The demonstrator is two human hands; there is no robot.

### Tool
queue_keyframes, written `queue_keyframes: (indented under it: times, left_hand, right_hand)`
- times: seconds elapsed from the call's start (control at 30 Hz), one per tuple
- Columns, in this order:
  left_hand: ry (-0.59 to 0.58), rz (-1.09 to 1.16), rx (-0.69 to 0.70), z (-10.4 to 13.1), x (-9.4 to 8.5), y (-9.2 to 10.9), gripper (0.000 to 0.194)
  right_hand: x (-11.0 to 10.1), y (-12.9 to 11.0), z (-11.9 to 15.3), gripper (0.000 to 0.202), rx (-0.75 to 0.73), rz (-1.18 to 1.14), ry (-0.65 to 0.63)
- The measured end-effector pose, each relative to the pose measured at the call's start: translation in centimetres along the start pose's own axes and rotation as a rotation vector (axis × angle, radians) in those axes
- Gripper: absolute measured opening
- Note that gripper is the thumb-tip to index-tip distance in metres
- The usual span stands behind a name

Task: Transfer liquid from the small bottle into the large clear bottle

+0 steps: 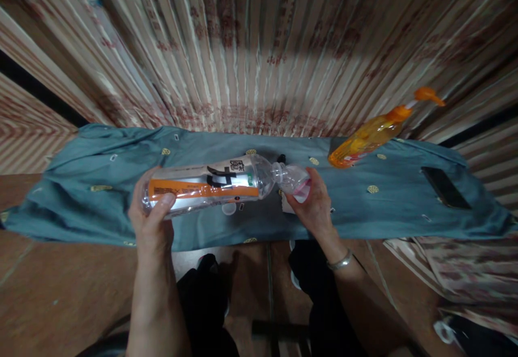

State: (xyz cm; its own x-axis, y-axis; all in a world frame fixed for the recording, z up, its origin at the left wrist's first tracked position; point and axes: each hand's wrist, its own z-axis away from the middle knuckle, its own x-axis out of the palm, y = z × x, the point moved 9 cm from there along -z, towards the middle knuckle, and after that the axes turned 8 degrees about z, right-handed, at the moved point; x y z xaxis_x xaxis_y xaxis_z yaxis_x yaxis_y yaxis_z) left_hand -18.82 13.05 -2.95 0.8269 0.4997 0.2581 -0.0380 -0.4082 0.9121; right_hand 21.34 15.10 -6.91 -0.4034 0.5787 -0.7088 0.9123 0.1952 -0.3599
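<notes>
My left hand [152,208] is wrapped round the base of a large clear plastic bottle [202,186] with an orange and white label. The bottle lies nearly level in the air, its neck pointing right. At its mouth is a small clear container [294,177] with a pinkish part, held by the closed fingers of my right hand [314,203]. The mouth and the small container appear to touch. Below the large bottle, a round translucent cap-like disc [229,209] lies on the cloth. A white item beside my right hand is mostly hidden.
A teal patterned cloth [352,214] covers the narrow table. On its right side stand a yellow-orange pump bottle [366,140] and, further right, a dark phone [445,187] lying flat. Striped curtains [259,49] hang behind the table. My legs are below its front edge.
</notes>
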Motion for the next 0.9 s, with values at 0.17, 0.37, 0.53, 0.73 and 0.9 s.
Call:
queue_keyframes:
  times: [0.17, 0.37, 0.53, 0.73, 0.9]
  left_hand:
    - [-0.023, -0.048, 0.023, -0.02, -0.06, -0.19, 0.063]
    - [-0.01, -0.023, -0.003, -0.1, -0.07, -0.25, 0.064]
    - [0.033, 0.028, -0.046, -0.14, -0.2, -0.46, 0.062]
    - [0.01, 0.048, -0.041, -0.21, -0.15, -0.67, 0.062]
    - [0.024, 0.053, -0.053, -0.23, -0.12, -0.58, 0.062]
  right_hand:
    - [-0.1, 0.02, 0.02, 0.078, 0.004, -0.012, 0.009]
    - [-0.08, -0.05, -0.01, 0.079, 0.017, -0.006, -0.004]
    - [-0.04, -0.13, -0.01, 0.079, 0.029, 0.002, -0.016]
    - [-0.08, -0.12, -0.04, 0.079, 0.039, 0.012, -0.021]
    - [0.0, 0.05, -0.06, 0.08, 0.066, 0.006, -0.049]
